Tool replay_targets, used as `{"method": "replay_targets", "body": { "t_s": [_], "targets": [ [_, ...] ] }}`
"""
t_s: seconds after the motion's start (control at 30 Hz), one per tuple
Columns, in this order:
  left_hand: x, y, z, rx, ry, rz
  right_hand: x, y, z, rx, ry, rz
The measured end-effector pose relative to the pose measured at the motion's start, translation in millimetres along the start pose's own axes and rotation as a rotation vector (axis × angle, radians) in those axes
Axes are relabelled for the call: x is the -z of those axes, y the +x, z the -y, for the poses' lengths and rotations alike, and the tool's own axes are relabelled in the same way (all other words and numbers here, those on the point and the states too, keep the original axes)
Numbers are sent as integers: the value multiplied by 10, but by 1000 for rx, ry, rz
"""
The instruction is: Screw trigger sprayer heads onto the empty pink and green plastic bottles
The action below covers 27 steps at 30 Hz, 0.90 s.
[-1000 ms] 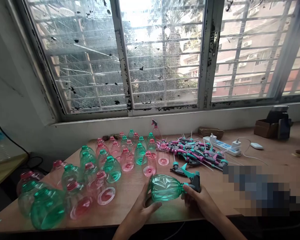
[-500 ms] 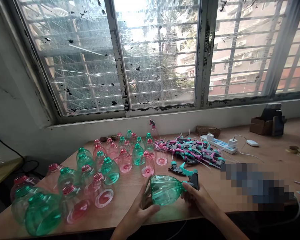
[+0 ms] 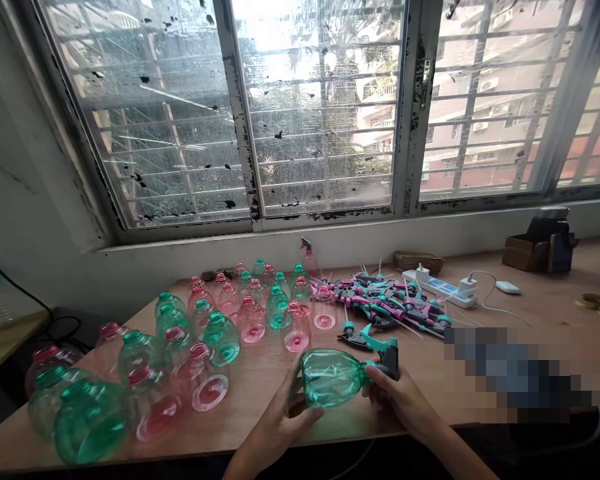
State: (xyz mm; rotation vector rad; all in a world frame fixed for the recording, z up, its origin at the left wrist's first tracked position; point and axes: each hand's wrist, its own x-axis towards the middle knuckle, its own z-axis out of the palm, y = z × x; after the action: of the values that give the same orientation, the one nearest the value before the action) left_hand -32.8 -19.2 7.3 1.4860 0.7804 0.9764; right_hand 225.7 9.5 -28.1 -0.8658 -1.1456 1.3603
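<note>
Cradling 1 green bottle point(image 3: 333, 377) above the table point(image 3: 250, 387), the left hand point(image 3: 284, 417) wraps fingers round its base; the right hand point(image 3: 403, 398) clasps 1 spray head point(image 3: 392, 360). Beyond lie 1 loose sprayer point(image 3: 354, 340), then 1 power strip point(image 3: 444, 289).

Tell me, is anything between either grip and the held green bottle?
Nothing visible: the left grip holds the green bottle at its base end; the right grip holds the spray head by its neck.
</note>
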Motion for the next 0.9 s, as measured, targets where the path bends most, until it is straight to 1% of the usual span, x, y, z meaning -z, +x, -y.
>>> {"method": "replay_targets", "body": {
  "t_s": [0.1,0.17,0.23,0.33,0.4,0.47,0.63,0.73,0.8,0.9],
  "targets": [
    [-13,5,29,-34,-12,13,11,8,-19,-1,-16,11],
    [-15,-1,6,-33,-24,25,11,6,-18,7,-31,23],
    [-10,-12,-41,-18,-3,7,4,-1,-4,18,-37,28],
    [2,-29,-107,3,61,-53,-12,-11,19,29,-49,35],
    [2,-34,-121,23,64,-44,-16,-11,17,28,-48,24],
    [-4,-30,-102,28,43,-16,-11,-6,-3,30,-48,9],
    [-2,4,43,-52,-14,19,25,11,-61,40,-79,6],
    [16,22,114,-60,1,27,35,18,-67,24,-89,10],
    [17,22,113,-54,5,16,33,21,-69,18,-88,16],
    [-3,2,22,-24,-13,0,26,20,-81,29,-49,21]
  ]
}}
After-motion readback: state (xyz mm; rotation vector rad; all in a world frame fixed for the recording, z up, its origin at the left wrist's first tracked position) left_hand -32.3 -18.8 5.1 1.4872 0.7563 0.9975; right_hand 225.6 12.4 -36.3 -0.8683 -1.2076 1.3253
